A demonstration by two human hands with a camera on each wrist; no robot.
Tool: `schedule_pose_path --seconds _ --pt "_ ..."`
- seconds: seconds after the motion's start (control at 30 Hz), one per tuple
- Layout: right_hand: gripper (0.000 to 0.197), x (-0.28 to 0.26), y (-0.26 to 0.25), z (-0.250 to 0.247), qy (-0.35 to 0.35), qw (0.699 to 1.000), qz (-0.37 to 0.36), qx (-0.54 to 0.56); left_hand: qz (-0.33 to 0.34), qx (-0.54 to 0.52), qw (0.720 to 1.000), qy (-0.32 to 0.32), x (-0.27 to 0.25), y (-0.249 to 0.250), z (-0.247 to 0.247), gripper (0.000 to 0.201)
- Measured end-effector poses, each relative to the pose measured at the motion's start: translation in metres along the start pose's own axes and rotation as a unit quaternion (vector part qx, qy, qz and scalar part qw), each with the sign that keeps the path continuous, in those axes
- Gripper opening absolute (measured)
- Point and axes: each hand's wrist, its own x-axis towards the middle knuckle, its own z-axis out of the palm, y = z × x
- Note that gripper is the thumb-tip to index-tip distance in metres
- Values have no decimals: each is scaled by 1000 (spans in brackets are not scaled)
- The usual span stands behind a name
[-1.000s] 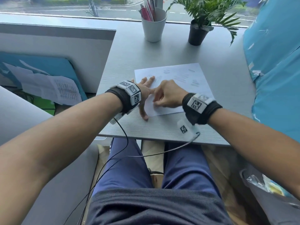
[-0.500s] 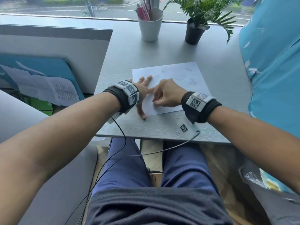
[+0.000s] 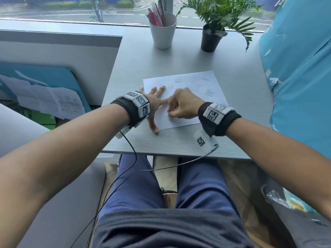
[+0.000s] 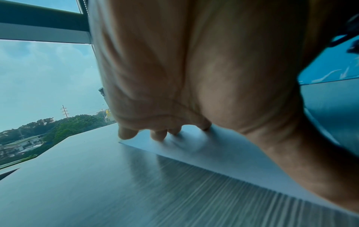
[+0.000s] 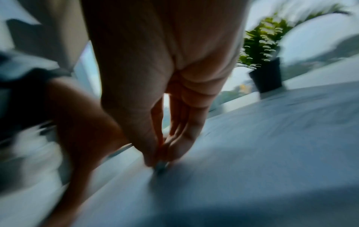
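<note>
— Looking down from your head, where is the work?

— A sheet of paper (image 3: 197,86) lies flat on the grey table (image 3: 179,140), straight ahead of me. Its long side runs left to right, turned slightly. My left hand (image 3: 152,102) is spread wide and flat across the sheet's left edge, thumb by its near left corner. My right hand (image 3: 182,104) is curled, just beside the left, fingertips down on the sheet's near left part. Both hands touch the sheet, and the right is nearer its middle. Beyond the sheet's far edge, well apart, a white cup (image 3: 163,34) holds pens (image 3: 156,13). Beyond its far right corner a black pot (image 3: 210,41) holds a green plant (image 3: 220,13).

— And from the left wrist?

— My fingertips (image 4: 159,135) press down on the sheet's corner, straight, gripping nothing.

— The right wrist?

— Blurred. Thumb and fingertips pinch a small grey thing (image 5: 161,166) against the sheet; I cannot name it. I judge the next stroke runs along the sheet's long side, away from my pinning left hand.
</note>
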Motion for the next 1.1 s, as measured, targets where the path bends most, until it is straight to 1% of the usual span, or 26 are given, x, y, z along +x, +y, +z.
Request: schedule_pose_path --seconds 0.07,0.1,0.13,0.2,0.23,0.27,0.33,0.37,0.47,0.5,0.57,0.6,0.73,0.77,0.83,0.87,0.93,1.0,1.1 --pt "6 5 10 -8 40 998 40 17 4 -3 1000 3 0 1 0 154" --pt "6 6 12 -8 52 997 45 21 1 -4 1000 4 0 0 0 154" --pt "6 5 9 -5 42 998 36 20 -1 -2 1000 1 0 0 0 154" --pt "6 0 -1 3 -8 1000 -2 6 -4 -3 1000 -2 -1 0 0 154" --pt "5 -1 -1 3 -14 1000 -6 4 -2 -4 1000 -1 0 -1 1 155" --pt "6 1 4 -1 -1 1000 11 7 0 -4 1000 0 1 -1 0 155" --pt "6 4 14 -8 47 998 42 21 2 -5 1000 7 1 -1 0 156" --pt "5 3 13 -6 48 998 37 22 1 -6 1000 8 1 -2 1 156" --pt "5 -4 -1 5 -16 1000 -12 6 2 -9 1000 5 0 -2 1 156" --pt "5 -3 2 2 -15 1000 -3 7 4 -7 1000 6 0 -2 2 156" --pt "6 1 14 -8 32 999 39 17 8 -6 1000 13 1 -1 1 155" --pt "5 3 16 -9 47 998 45 18 6 -8 1000 14 0 -1 1 155" --pt "6 -3 2 3 -7 1000 0 -1 0 -4 1000 5 -1 1 -1 153" --pt "6 -1 5 -1 2 1000 12 2 2 -5 1000 5 -1 2 -1 153" --pt "6 5 15 -10 44 998 45 10 4 -10 1000 8 0 1 0 153" --pt "6 6 17 -12 54 997 50 3 3 -10 1000 8 -1 0 1 153" --pt "7 7 14 -9 52 998 46 -11 3 -10 1000 0 -1 -2 0 153" --pt "7 5 15 -7 53 997 47 -10 2 -14 1000 2 0 0 -4 147" --pt "6 8 18 -9 50 997 50 -2 6 -41 998 45 -1 5 -10 131"
